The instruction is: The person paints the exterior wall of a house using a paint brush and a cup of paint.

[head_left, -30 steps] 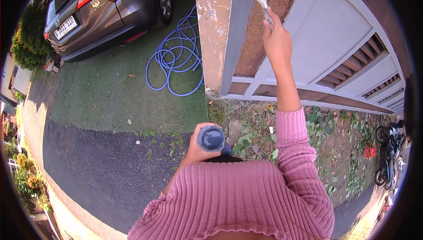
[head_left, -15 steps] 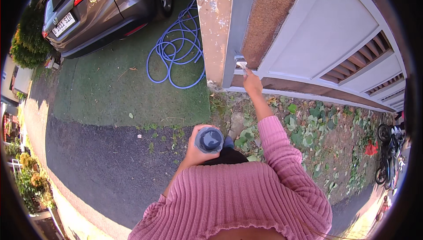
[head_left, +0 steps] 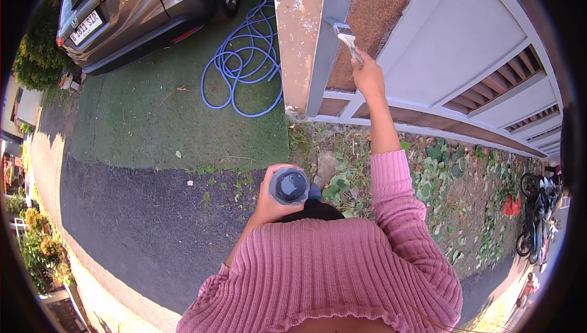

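Observation:
My left hand (head_left: 269,195) is wrapped round a cup of grey paint (head_left: 288,186), held upright in front of my body. Dark grey paint shows inside, with smears on its rim. In my right hand (head_left: 369,79) is a paintbrush (head_left: 348,40) with a pale, paint-stained handle. Its bristles touch the grey-painted strip (head_left: 327,58) along the edge of the wall. Left of that strip is a beige pillar face (head_left: 298,39) with white flecks; to its right runs a rough brown wall panel (head_left: 373,21).
A pale grey wall (head_left: 428,45) with brown slatted vents extends to the right. A blue hose (head_left: 235,79) lies coiled on green ground, behind a dark car (head_left: 140,15). Leafy plants (head_left: 437,162) grow along the wall's foot. A motorcycle (head_left: 538,210) stands far right.
My right hand has moved the brush farther up the grey strip, away from my body. The left hand still holds the paint cup in nearly the same place.

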A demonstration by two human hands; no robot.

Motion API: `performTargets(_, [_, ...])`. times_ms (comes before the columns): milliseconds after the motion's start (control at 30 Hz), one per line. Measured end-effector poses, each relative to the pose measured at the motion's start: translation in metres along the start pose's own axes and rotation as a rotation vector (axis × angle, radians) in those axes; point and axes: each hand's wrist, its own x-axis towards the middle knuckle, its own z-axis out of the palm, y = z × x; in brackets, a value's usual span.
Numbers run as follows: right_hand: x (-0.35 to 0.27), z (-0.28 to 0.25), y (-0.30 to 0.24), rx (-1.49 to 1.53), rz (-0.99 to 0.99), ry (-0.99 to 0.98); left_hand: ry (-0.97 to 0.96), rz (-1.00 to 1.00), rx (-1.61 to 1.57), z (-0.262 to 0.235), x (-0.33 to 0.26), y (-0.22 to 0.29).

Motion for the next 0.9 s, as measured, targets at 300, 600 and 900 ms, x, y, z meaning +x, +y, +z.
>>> performTargets(300, [-0.021, -0.04, -0.047, 0.081, -0.132, 0.25, -0.004, 0.002, 0.009, 0.001, 0.004, -0.003])
performTargets(600, [-0.02, 0.075, 0.027, -0.194, -0.048, 0.112, 0.004, -0.017, -0.007, 0.001, 0.002, -0.01])
performTargets(900, [-0.027, 0.124, 0.066, -0.277, 0.022, -0.037, 0.029, -0.015, 0.036, -0.002, 0.006, -0.006])
